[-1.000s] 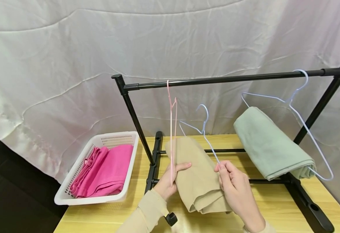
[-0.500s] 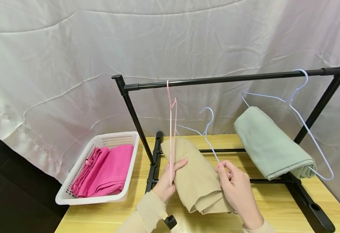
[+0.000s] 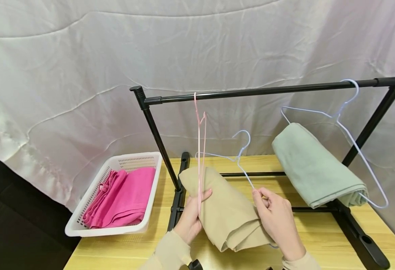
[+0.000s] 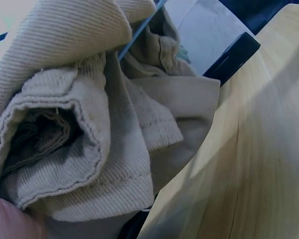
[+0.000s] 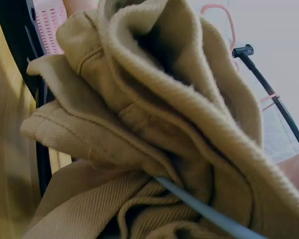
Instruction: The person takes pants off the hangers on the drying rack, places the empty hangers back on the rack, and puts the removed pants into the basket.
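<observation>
Folded beige trousers (image 3: 229,213) hang over a lavender wire hanger (image 3: 240,152), which is off the rack and tilted. My left hand (image 3: 189,217) holds the trousers from the left, thumb on top and other fingers mostly hidden. My right hand (image 3: 278,217) pinches the hanger's near shoulder. In the right wrist view the hanger wire (image 5: 204,209) runs out from between the fabric layers. Stitched edges of the trousers (image 4: 70,149) fill much of the left wrist view. A pink hanger (image 3: 199,150) hangs from the rail in front of the left hand and trousers.
A black rack (image 3: 268,91) stands on the wooden table (image 3: 109,251). At its right end, folded green cloth (image 3: 315,165) hangs on another lavender hanger (image 3: 361,157). Left of the rack, a white basket (image 3: 107,232) holds pink cloth (image 3: 126,198). A pale curtain (image 3: 82,75) hangs behind.
The trousers' far end and the hanger's far shoulder have swung left and down. The hook has dropped and shifted right. My left hand has moved slightly left and down; the right barely moved.
</observation>
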A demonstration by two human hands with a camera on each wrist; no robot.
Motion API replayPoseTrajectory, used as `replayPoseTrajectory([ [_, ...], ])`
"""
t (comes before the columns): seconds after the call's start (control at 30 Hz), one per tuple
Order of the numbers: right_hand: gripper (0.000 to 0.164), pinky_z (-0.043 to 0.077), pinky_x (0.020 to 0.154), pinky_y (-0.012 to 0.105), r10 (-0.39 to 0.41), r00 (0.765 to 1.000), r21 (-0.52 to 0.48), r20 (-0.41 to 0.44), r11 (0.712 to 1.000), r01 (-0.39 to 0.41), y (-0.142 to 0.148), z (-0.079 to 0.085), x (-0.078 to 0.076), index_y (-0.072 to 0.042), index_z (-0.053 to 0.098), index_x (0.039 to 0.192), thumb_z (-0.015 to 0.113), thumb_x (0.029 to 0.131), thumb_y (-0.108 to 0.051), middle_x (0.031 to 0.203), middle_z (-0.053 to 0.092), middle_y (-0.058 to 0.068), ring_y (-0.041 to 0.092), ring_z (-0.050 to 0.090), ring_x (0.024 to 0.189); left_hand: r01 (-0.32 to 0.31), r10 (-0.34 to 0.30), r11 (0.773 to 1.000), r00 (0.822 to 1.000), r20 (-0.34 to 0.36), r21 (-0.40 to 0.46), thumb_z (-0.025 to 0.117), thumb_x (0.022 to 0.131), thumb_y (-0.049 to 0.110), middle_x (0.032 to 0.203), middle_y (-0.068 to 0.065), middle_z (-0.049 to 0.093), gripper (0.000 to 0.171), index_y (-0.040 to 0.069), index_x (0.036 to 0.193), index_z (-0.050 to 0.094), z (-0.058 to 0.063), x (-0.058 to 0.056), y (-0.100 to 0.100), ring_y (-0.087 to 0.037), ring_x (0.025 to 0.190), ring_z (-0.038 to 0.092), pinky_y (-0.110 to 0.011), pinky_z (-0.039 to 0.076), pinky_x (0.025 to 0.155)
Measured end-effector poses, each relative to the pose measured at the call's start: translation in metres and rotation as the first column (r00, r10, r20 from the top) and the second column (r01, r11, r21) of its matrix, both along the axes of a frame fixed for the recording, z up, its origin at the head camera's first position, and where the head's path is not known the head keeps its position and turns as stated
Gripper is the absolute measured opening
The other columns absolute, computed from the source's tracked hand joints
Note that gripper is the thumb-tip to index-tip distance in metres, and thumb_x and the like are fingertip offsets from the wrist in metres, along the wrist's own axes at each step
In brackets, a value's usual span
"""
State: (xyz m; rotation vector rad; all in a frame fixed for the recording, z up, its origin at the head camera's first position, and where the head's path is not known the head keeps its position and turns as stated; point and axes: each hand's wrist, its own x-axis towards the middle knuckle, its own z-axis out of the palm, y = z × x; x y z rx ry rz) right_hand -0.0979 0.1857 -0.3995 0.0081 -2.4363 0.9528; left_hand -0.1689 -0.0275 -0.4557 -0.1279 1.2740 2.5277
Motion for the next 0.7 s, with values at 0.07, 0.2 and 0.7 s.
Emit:
replayPoseTrajectory([
  [0.07, 0.040, 0.032, 0.055, 0.023, 0.005, 1.000, -0.014, 0.001, 1.000, -0.005, 0.000, -0.003, -0.001, -0.025, 0.047, 0.065, 0.055, 0.104, -0.028, 0.053, 0.026, -0.015, 0.006, 0.037, 0.054, 0.001, -0.001, 1.000, 1.000, -0.012, -0.012, 0.080, 0.084, 0.018, 0.099, -0.001, 0.072, 0.037, 0.010, 0.111, 0.056, 0.001, 0.003, -0.001, -0.015, 0.091, 0.074, -0.029, 0.060, 0.083],
  [0.2, 0.039, 0.031, 0.052, 0.022, 0.014, 1.000, -0.030, 0.017, 0.999, -0.014, -0.003, -0.010, -0.002, -0.025, 0.049, 0.065, 0.056, 0.103, -0.028, 0.053, 0.026, -0.015, 0.005, 0.035, 0.051, 0.007, -0.009, 0.999, 0.999, -0.030, -0.054, 0.081, 0.084, 0.018, 0.103, -0.002, 0.071, 0.042, 0.010, 0.116, 0.054, 0.005, 0.008, -0.002, -0.016, 0.094, 0.073, -0.031, 0.060, 0.087],
  [0.7, 0.042, 0.029, 0.053, 0.023, 0.018, 0.999, -0.060, 0.049, 0.998, -0.015, -0.001, -0.032, -0.013, -0.022, 0.044, 0.063, 0.055, 0.104, -0.026, 0.053, 0.025, -0.014, 0.005, 0.031, 0.050, -0.122, 0.118, 0.989, 0.992, -0.053, -0.078, 0.078, 0.083, 0.013, 0.109, 0.000, 0.066, 0.049, 0.010, 0.122, 0.049, 0.007, 0.027, -0.031, -0.017, 0.097, 0.071, -0.035, 0.057, 0.094],
])
